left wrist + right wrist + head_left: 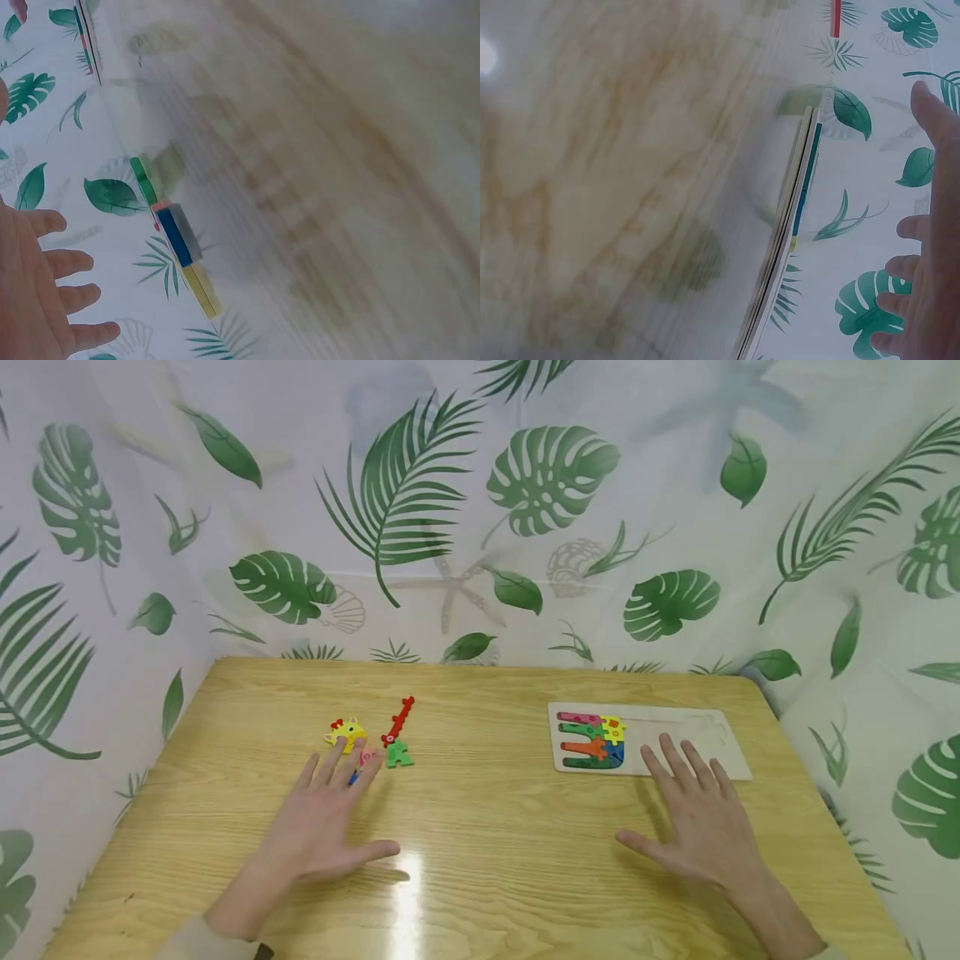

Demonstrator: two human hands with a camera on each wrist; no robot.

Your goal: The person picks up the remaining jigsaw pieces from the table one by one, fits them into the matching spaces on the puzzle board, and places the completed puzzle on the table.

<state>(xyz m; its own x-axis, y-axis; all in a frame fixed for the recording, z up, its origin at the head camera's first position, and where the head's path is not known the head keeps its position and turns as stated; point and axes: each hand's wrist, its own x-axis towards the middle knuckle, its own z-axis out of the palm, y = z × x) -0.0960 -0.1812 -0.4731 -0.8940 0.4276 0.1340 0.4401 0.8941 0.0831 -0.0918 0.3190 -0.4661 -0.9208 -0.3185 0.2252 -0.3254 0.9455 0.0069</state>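
My left hand is spread with straight fingers over the table, its fingertips overlapping a small group of puzzle pieces in the head view. The group has a yellow animal-head piece, a pink piece, a partly covered blue piece, a green piece and a long red piece. On the right, my right hand is likewise spread, fingertips at the near edge of a pale puzzle board. Coloured leg and body pieces fill the board's left part; a bare outlined recess runs right. Both hands hold nothing.
The wooden table ends at the back against a white leaf-print cloth, which also hangs at both sides. Light glares off the tabletop near the front middle. The board lies near the table's back right.
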